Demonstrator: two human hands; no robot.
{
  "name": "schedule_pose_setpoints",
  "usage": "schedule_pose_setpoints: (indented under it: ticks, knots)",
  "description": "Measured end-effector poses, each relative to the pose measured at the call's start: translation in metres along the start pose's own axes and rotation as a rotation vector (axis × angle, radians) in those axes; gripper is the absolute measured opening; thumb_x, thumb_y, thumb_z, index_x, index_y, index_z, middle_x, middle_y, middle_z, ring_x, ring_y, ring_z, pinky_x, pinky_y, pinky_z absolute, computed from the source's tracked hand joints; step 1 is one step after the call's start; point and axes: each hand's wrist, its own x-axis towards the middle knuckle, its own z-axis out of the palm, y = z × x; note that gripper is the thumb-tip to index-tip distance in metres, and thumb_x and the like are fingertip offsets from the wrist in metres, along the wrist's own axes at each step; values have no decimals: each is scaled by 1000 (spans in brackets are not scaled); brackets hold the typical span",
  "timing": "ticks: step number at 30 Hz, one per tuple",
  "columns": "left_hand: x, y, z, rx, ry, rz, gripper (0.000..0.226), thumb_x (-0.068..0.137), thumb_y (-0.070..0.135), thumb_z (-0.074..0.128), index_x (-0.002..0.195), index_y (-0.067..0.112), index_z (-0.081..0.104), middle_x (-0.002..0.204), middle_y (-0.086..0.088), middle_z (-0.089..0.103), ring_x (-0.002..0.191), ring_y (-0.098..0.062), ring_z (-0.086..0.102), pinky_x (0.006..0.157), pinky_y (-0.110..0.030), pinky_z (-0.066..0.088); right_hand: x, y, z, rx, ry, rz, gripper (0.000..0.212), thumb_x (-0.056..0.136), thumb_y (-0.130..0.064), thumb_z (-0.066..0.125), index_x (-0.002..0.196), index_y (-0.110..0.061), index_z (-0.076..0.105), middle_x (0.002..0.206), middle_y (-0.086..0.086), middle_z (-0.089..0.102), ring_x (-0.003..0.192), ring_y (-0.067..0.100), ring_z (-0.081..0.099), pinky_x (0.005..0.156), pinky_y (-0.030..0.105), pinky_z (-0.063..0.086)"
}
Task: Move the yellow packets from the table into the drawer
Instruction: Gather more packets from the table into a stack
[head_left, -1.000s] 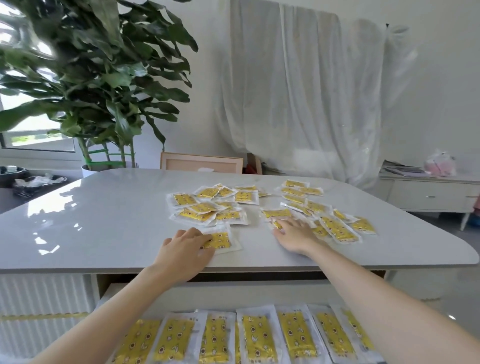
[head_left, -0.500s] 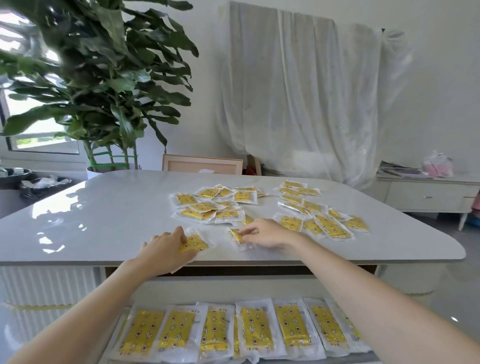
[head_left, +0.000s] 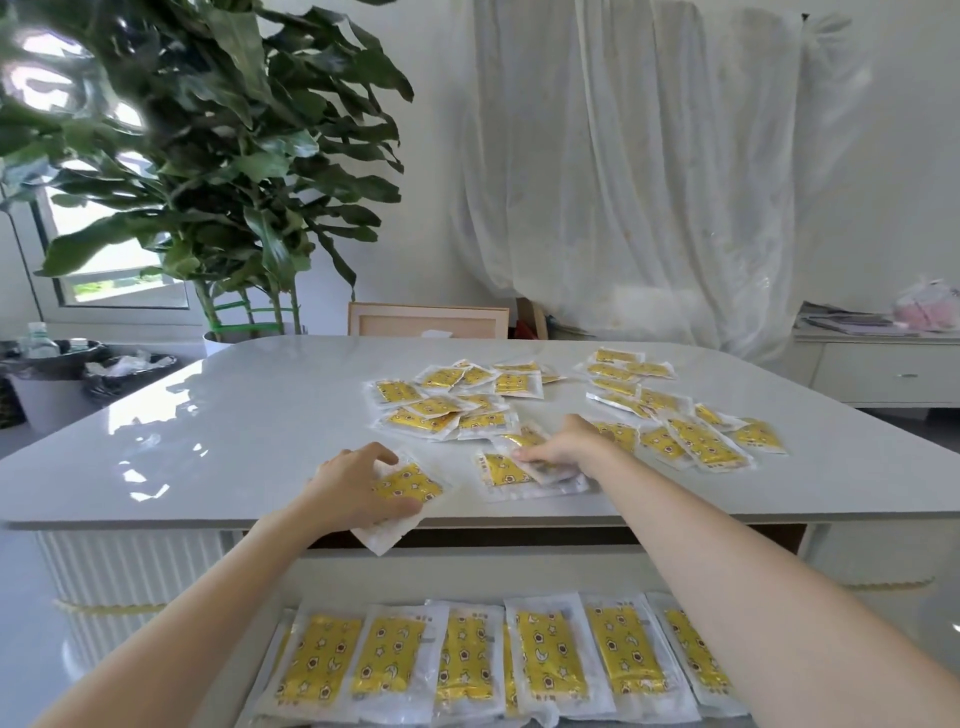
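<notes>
Checker: Packets, yellow, where held?

Keeper: Three lots.
- Lot one: loose packets (head_left: 498, 395), scattered over the middle and right of the table (head_left: 234, 415), many overlapping.
- Lot two: stowed packets (head_left: 535, 660), lying side by side in a row in the open drawer (head_left: 467, 571) below the table's front edge.
- Lot three: those under the hands.

Checker: Left hand?

Keeper: Left hand (head_left: 353, 491) has its fingers curled over the edge packet (head_left: 415, 488), with the thumb against the near side. It looks a firm hold. The packet overhangs the table's front edge, and one corner hangs above the drawer.

Checker: Right hand?

Keeper: Right hand (head_left: 566, 447) has its fingers bent down onto the front heap (head_left: 501, 470), two or three packets overlapped near the edge. It seems to pinch the top one, but the underside of the grip is hidden.

Checker: Step in hand?

Keeper: Pick-up, both hands at once. I judge the task partly done: one row is stowed and far more lies on the table.

Checker: Next move calls for?

Keeper: Probably a lift clear of the edge, a carry down toward the body, then laying the packets flat beside or upon the row. The wrappers look slick, so a heap pinched at one corner may slide apart.
</notes>
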Motion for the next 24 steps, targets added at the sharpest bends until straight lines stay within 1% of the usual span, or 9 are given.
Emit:
schedule_pose_setpoints:
  ticks: [3, 6, 9, 11, 13, 15, 18, 20, 24]
  knots:
    - [2, -1, 1, -37, -7, 21, 69, 72, 50, 73, 131, 32, 42, 130, -5, 47, 108, -20, 49, 92, -32, 44, -4, -3, -7, 137, -68, 41, 74, 59, -41, 90, 107, -3, 48, 115, 7, 58, 97, 21, 64, 95, 33, 49]
    - [1, 0, 1, -69, 3, 53, 70, 74, 45, 74, 134, 32, 40, 129, -6, 44, 101, -17, 44, 85, -27, 40, -14, 0, -18, 32, -38, 49, 81, 72, -43, 80, 131, -1, 44, 136, 12, 50, 124, 26, 50, 100, 32, 42]
    - [-2, -1, 1, -113, -1, 72, 69, 76, 37, 76, 134, 32, 40, 131, -7, 42, 102, -16, 43, 84, -25, 37, -22, 3, -22, -37, -200, 56, 84, 84, -44, 68, 146, -3, 31, 155, 13, 28, 140, 27, 32, 109, 33, 31]
    - [-3, -2, -2, -142, -22, 102, 67, 77, 29, 75, 134, 30, 41, 136, -7, 41, 111, -18, 42, 88, -26, 36, -23, 7, -23, -84, -211, 56, 76, 84, -42, 69, 142, -4, 38, 148, 12, 38, 137, 27, 37, 106, 33, 34]
    - [-4, -1, -7, -181, -30, 125, 63, 80, 20, 73, 134, 29, 42, 137, -5, 42, 117, -19, 43, 90, -27, 39, -22, 11, -26, -167, -44, 14, 56, 80, -32, 76, 123, -7, 50, 112, 6, 56, 110, 24, 56, 86, 31, 46]
    - [-4, -1, -13, -231, -35, 123, 60, 81, 13, 71, 132, 30, 44, 134, -4, 44, 111, -18, 47, 86, -28, 45, -19, 11, -34, -181, 80, -43, 42, 79, -18, 74, 112, -8, 50, 91, 4, 52, 83, 21, 55, 65, 27, 44]
    - [-5, -3, -17, -328, -56, 107, 57, 81, 5, 69, 128, 31, 48, 129, -6, 49, 107, -20, 53, 77, -26, 51, -18, 5, -49, 50, -10, -204, 58, 79, -21, 77, 127, -3, 50, 111, 5, 60, 98, 24, 61, 78, 34, 51]
    - [-7, -3, -19, -410, -62, 81, 57, 81, 0, 68, 127, 29, 50, 126, -8, 51, 105, -22, 55, 71, -23, 52, -24, -1, -51, 57, -107, -318, 55, 76, -32, 80, 119, -5, 59, 113, 7, 66, 100, 22, 64, 88, 36, 51]
    - [-13, -1, -25, -663, -86, -25, 59, 81, -8, 66, 127, 27, 53, 115, -16, 60, 94, -30, 65, 75, -33, 57, -30, -12, -39, -88, -270, -363, 45, 76, -36, 79, 102, -4, 63, 96, 3, 65, 87, 16, 59, 78, 29, 45]
